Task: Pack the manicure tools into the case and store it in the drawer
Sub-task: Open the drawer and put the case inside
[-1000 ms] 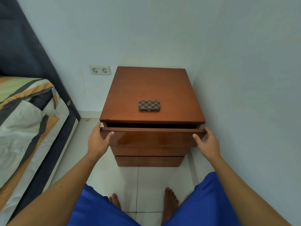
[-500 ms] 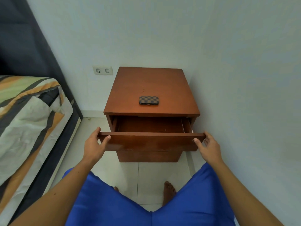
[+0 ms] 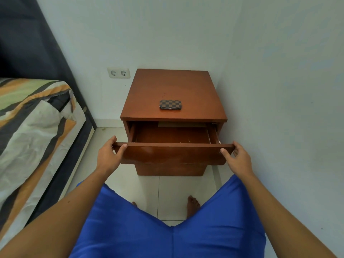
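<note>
Checkered case (image 3: pixel 170 104) lies closed on the nightstand (image 3: pixel 173 90) top, above the pulled-out drawer (image 3: pixel 173 151). Left hand (image 3: pixel 108 155) and right hand (image 3: pixel 237 158) each pinch 1 end of the drawer front between thumb and fingers.

Head view, looking down, nightstand (image 3: pixel 173 94) near

Both hands grip open drawer (image 3: pixel 173 153) (case (image 3: pixel 170 104) atop).

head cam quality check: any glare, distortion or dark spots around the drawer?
Head view: soft, even light; faint sheen on the drawer front between the left hand and right hand; its back, under the nightstand top, is shadowed; wide-angle bending of walls and bed toward the edges; checkered case sharp.
</note>
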### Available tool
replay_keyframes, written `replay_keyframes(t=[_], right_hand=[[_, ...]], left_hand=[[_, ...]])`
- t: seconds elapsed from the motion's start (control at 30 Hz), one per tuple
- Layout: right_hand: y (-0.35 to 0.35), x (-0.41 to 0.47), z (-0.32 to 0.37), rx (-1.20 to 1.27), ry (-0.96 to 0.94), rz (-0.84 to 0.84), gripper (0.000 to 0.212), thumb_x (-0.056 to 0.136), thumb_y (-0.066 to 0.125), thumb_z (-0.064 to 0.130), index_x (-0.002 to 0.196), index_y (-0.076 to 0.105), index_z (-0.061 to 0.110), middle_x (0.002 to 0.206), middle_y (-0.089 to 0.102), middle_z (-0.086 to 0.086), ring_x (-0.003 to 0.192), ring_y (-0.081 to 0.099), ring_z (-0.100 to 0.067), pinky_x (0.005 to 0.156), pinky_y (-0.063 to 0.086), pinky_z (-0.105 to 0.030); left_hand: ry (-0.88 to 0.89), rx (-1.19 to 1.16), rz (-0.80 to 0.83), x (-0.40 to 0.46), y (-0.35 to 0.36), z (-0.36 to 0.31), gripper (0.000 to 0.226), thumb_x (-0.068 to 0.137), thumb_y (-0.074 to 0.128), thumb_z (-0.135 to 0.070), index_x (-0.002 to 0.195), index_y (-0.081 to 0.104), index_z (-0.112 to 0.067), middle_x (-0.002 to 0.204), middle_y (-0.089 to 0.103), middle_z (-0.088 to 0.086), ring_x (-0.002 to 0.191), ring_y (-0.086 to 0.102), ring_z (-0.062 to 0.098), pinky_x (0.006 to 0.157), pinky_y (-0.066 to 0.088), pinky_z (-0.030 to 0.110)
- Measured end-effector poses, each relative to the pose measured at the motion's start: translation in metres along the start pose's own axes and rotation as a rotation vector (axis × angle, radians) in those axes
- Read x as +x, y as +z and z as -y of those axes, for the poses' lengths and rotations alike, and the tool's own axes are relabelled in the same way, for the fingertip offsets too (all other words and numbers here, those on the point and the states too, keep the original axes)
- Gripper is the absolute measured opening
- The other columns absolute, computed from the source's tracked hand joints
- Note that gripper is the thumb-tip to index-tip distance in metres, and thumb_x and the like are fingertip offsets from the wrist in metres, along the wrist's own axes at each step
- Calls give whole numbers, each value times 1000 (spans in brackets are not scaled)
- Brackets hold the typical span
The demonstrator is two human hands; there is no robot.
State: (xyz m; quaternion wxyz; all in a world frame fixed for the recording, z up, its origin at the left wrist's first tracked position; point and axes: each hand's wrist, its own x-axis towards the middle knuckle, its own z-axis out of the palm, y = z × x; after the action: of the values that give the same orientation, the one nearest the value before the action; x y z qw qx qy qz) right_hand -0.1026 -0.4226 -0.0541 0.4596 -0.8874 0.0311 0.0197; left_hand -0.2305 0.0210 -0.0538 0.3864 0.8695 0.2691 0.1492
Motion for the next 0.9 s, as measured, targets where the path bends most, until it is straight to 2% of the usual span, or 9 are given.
replay_keyframes(t=[0.17, 0.3, 0.47, 0.6, 0.77, 0.83, 0.9], right_hand=[[0, 13, 29, -63, -85, -51, 80, 96, 71, 48, 161, 38, 13, 164, 44, -10, 151, 41, -29, 119, 38, -42], [13, 37, 64, -67, -175, -18, 80, 95, 73, 48, 161, 39, 18, 164, 44, -5, 151, 41, -24, 119, 36, -38], [40, 80, 112, -143, -301, 66, 81, 94, 74, 49, 161, 39, 18, 164, 43, -4, 151, 40, -24, 120, 37, -41], [67, 119, 143, -217, -380, 149, 83, 93, 75, 50, 161, 38, 19, 166, 40, -2, 153, 38, -24, 122, 34, -41], [105, 159, 166, -273, -408, 269, 87, 91, 77, 51, 162, 37, 20, 167, 40, -2, 153, 39, -23, 124, 37, -44], [119, 172, 170, -315, -428, 309, 89, 90, 77, 53, 162, 36, 21, 167, 40, -1, 153, 38, -22, 124, 37, -43], [130, 184, 171, -360, -461, 333, 90, 89, 77, 55, 162, 36, 21, 166, 40, 0, 153, 36, -20, 125, 35, -41]], left_hand=[[38, 39, -4, 19, 0, -17, 68, 98, 66, -46, 155, 43, -16, 154, 53, 7, 140, 51, 30, 113, 46, 51], [122, 84, 34, 48, 8, -48, 69, 98, 63, -54, 156, 40, -25, 157, 49, 2, 143, 48, 28, 114, 43, 50], [259, 151, 94, 94, 21, -85, 74, 98, 64, -51, 159, 36, -20, 159, 46, 3, 146, 44, 24, 117, 39, 43], [350, 232, 154, 133, 33, -107, 75, 97, 64, -52, 159, 35, -22, 161, 43, 1, 148, 41, 22, 118, 40, 45], [373, 255, 257, 172, 54, -122, 77, 96, 64, -54, 161, 31, -29, 166, 37, -3, 151, 37, 20, 119, 38, 46], [414, 314, 327, 186, 63, -124, 81, 96, 62, -57, 163, 26, -30, 170, 29, -4, 155, 30, 19, 122, 32, 44], [462, 426, 389, 202, 70, -121, 85, 97, 55, -63, 165, 18, -28, 173, 17, -4, 159, 16, 18, 125, 20, 39]])
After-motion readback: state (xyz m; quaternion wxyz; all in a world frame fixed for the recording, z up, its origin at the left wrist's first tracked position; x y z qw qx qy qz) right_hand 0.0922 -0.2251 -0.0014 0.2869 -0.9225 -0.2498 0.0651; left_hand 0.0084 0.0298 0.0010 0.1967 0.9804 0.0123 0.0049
